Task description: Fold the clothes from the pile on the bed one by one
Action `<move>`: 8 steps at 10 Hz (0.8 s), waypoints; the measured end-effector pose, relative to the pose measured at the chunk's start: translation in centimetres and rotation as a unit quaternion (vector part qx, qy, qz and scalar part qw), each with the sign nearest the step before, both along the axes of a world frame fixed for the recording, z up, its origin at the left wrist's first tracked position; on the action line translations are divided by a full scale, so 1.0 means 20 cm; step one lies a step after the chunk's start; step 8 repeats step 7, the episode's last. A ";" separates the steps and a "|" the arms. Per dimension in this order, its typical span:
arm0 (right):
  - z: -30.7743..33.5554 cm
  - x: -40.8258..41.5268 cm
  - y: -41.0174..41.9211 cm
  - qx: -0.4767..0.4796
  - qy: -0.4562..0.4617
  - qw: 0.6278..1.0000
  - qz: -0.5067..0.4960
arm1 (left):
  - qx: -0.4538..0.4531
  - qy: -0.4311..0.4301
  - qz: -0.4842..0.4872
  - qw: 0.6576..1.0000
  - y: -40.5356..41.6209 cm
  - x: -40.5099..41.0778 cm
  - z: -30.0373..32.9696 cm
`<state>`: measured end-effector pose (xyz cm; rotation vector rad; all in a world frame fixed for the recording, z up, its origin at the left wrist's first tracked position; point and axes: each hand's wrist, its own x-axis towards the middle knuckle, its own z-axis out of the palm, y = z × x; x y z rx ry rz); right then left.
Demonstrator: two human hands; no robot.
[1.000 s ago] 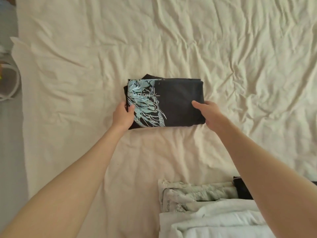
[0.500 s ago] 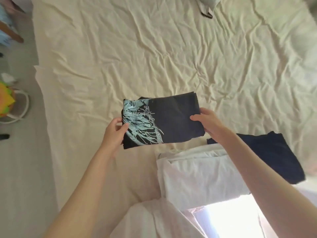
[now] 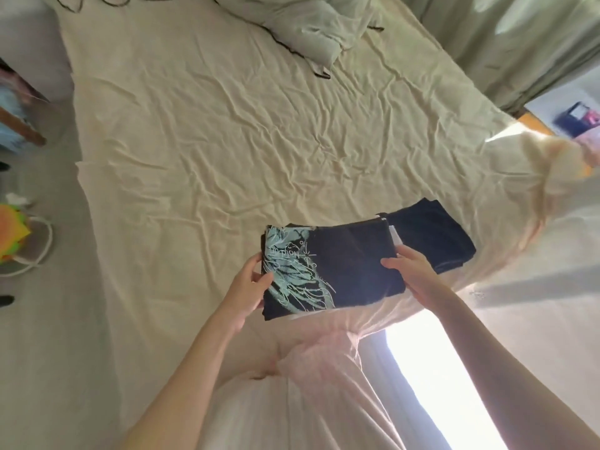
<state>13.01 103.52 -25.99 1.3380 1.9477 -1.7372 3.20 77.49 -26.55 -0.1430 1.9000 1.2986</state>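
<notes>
The left hand [image 3: 248,289] pinches the left edge of a folded dark T-shirt [image 3: 337,267], thumb on top over its pale blue printed design and the other fingers curled underneath. The right hand [image 3: 410,271] grips the shirt's right edge the same way, thumb lying across the plain dark cloth, fingers tucked below. Between them the T-shirt is held flat and level above the near side of the bed [image 3: 227,141], which is covered with a wrinkled cream sheet. Just beyond the right hand a second folded dark garment [image 3: 435,235] lies on the sheet near the bed's right edge. At the far end of the bed sits a heap of pale clothes [image 3: 311,24], well apart from the hands.
</notes>
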 end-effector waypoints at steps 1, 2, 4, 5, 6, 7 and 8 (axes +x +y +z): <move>-0.01 0.03 0.07 0.031 0.031 0.999 0.012 | 0.005 0.026 0.003 1.000 0.06 0.03 -0.02; -0.08 0.01 0.17 0.048 0.055 0.997 -0.008 | 0.004 0.078 0.023 0.997 0.13 0.04 -0.09; -0.35 -0.01 0.18 0.180 -0.022 0.974 0.136 | -0.336 0.269 -0.214 0.877 0.31 0.18 -0.30; -0.42 -0.01 0.17 0.282 -0.003 0.917 0.283 | -0.380 0.348 -0.308 0.800 0.45 0.21 -0.33; -0.43 0.00 0.19 0.262 -0.014 0.905 0.335 | -0.389 0.306 -0.366 0.788 0.54 0.17 -0.40; -0.31 -0.06 0.26 0.208 0.007 0.939 0.272 | -0.388 0.245 -0.389 0.799 0.56 0.13 -0.43; -0.31 -0.06 0.26 0.208 0.007 0.939 0.272 | -0.388 0.245 -0.389 0.799 0.56 0.13 -0.43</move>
